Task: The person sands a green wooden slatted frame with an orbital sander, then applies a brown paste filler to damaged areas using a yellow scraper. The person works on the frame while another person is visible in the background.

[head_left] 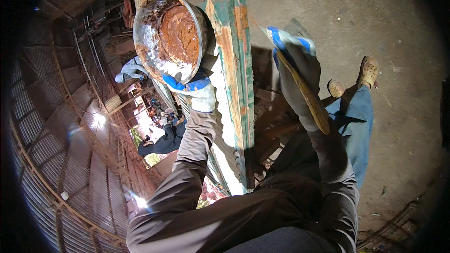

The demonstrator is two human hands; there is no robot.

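Observation:
My left hand (199, 93), in a white glove with blue patches, is closed on the near rim of a metal bowl (146, 49). Reddish-brown paste (180, 33) fills much of the bowl and smears its inner wall. Whether anything bears the bowl from below is hard to tell. To the right, my gloved right hand (295, 54) is closed round a tool with a long yellow-brown wooden handle (307, 93). A thin grey blade-like part shows past the fingers, blurred, so its exact kind is unclear. This hand is apart from the bowl.
A weathered wooden piece with worn green and orange paint (229, 89) stands between my arms. At the right are a person's jeans leg (361, 131) and tan clogs (369, 69) on the concrete floor (398, 18). Corrugated metal sheeting (37, 159) and a dark-clothed person (166, 140) are at left.

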